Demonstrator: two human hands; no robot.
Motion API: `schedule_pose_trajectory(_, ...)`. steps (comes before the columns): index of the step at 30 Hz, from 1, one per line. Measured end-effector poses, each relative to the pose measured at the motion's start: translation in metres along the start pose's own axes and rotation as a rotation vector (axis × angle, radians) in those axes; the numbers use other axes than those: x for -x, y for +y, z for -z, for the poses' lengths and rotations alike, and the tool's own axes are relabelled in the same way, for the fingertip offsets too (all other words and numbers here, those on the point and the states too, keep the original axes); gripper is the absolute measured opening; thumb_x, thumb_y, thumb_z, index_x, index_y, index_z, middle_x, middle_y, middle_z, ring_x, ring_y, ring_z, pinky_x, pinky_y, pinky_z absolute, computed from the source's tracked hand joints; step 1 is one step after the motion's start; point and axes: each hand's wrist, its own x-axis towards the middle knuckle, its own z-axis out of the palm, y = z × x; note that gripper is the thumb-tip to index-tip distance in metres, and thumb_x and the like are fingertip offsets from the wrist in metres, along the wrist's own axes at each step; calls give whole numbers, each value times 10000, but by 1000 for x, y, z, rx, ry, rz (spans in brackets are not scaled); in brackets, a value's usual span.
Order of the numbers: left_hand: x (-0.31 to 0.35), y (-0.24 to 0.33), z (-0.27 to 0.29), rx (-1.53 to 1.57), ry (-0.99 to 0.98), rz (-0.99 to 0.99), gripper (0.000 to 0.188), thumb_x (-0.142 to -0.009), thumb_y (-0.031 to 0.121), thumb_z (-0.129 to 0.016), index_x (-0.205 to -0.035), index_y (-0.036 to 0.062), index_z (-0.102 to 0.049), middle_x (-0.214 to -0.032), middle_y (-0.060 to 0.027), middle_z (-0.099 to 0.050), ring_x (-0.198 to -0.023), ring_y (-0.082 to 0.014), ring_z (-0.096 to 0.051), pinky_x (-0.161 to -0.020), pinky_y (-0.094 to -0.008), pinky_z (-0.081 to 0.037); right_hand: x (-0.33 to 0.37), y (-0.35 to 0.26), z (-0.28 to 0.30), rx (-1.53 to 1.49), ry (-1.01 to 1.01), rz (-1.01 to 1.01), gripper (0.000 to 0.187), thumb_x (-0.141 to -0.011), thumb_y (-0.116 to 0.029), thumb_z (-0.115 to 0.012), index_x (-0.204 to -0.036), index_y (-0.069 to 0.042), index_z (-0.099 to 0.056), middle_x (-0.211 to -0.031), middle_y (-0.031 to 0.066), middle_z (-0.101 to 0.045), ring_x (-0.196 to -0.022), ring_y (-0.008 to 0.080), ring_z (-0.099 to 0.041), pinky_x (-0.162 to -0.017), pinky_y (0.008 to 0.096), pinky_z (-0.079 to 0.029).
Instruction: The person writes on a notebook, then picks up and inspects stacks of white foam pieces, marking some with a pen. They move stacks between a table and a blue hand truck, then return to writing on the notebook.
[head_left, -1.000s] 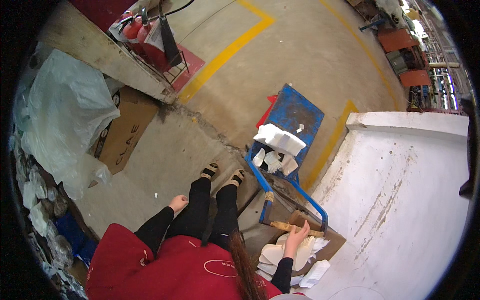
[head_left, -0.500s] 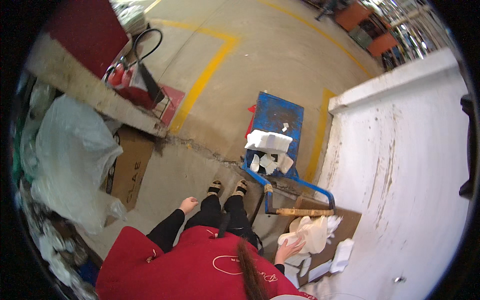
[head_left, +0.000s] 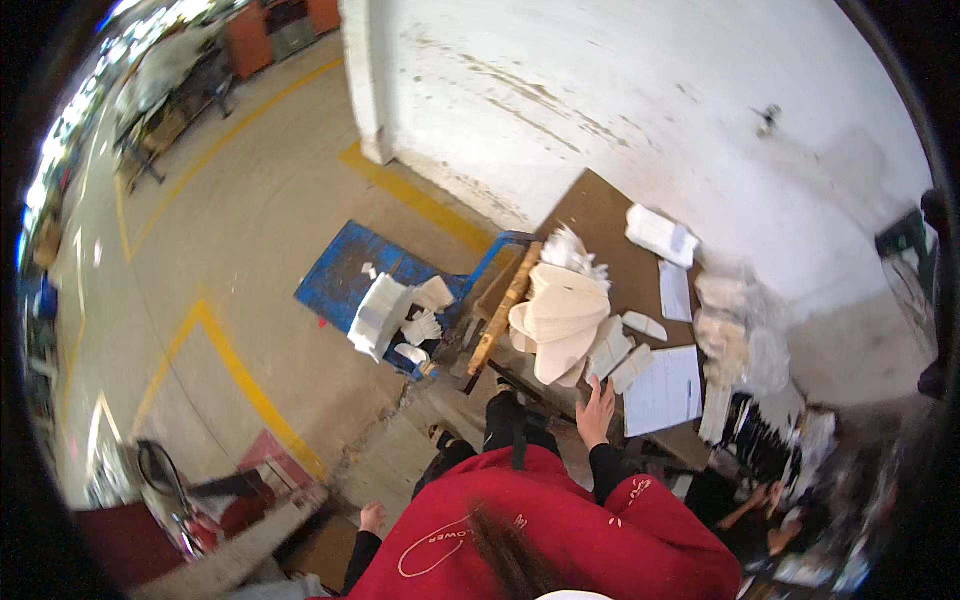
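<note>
My right hand (head_left: 597, 412) is at the near edge of a brown table, fingers spread and nothing in them. Just beyond it lie small stacks of pale strips (head_left: 630, 369) and a written paper sheet (head_left: 662, 393) with a pen on it. Left of these is a fanned stack of cream, insole-shaped pieces (head_left: 566, 318), with white pieces (head_left: 574, 252) behind it. My left hand (head_left: 372, 517) hangs low by my side, over the floor; its fingers are too small to make out.
A blue cart (head_left: 345, 262) with a wrapped handle (head_left: 505, 318) stands against the table, carrying white stacked pieces (head_left: 381, 318). Bagged pieces (head_left: 735, 325) lie at the table's right. Another person's hands (head_left: 768, 510) are at lower right. A fire extinguisher (head_left: 200, 530) stands lower left.
My view and body have turned right, toward the table. My right hand has come off the cream insole-shaped pieces to the table's near edge. My left hand still hangs low.
</note>
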Motion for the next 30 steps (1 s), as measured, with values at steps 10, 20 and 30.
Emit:
schedule_pose_trajectory(10, -56, 132, -58, -104, -34, 51, 264, -882, 119, -612, -1139, 68, -577, -877, -48, -634, -713, -147, -581, -552, -286, -421, -31, 55, 18, -512, 313, -250, 713, -888, -137, -649, -1484, -129, -258, -1463, 230, -276, -1355, 389, -289, -1079, 499, -306)
schedule_pose_trajectory(20, -64, 208, -319, -348, 233, -147, 583, -924, 471, -562, -1386, 152, -404, -1330, -99, -421, -1236, -267, -408, -850, -459, -449, -325, 94, 26, -1410, 294, -621, 651, -985, -329, -536, -1504, -147, -189, -1355, 161, -447, -1202, 281, -481, -1015, 427, -368)
schedule_pose_trajectory(30, -49, 229, -387, -560, 408, 130, 618, -935, 593, -429, -1365, 151, -480, -1508, -239, -134, -1351, -423, -262, -1122, -454, -233, -574, 183, -67, -2192, 295, -444, 365, -936, -381, -592, -1047, -33, -585, -1024, 93, -630, -887, 183, -576, -796, 305, -488)
